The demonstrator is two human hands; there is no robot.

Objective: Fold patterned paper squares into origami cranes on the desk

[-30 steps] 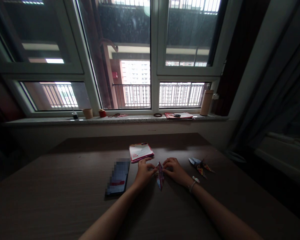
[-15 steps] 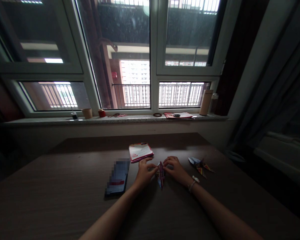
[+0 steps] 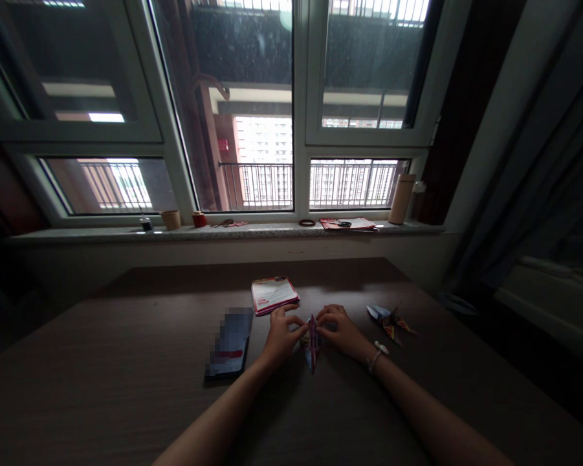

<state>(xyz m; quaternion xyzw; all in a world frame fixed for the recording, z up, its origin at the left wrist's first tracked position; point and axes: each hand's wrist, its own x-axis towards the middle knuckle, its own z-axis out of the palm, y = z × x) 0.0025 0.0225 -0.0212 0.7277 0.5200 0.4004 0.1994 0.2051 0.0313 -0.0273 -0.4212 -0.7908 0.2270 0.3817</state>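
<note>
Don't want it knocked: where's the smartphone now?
In the head view, the smartphone lies on the table left of the left hand, nearer the wearer than the paper stack.

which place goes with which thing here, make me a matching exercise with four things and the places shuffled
Things
1. smartphone
2. folded paper
3. tan flask
4. bracelet

Places
A. around the wrist of the right hand
B. on the windowsill, near its right end
C. on the table, to the left of the left hand
D. between the left hand and the right hand

Right pairs: 1-C, 2-D, 3-B, 4-A
</note>
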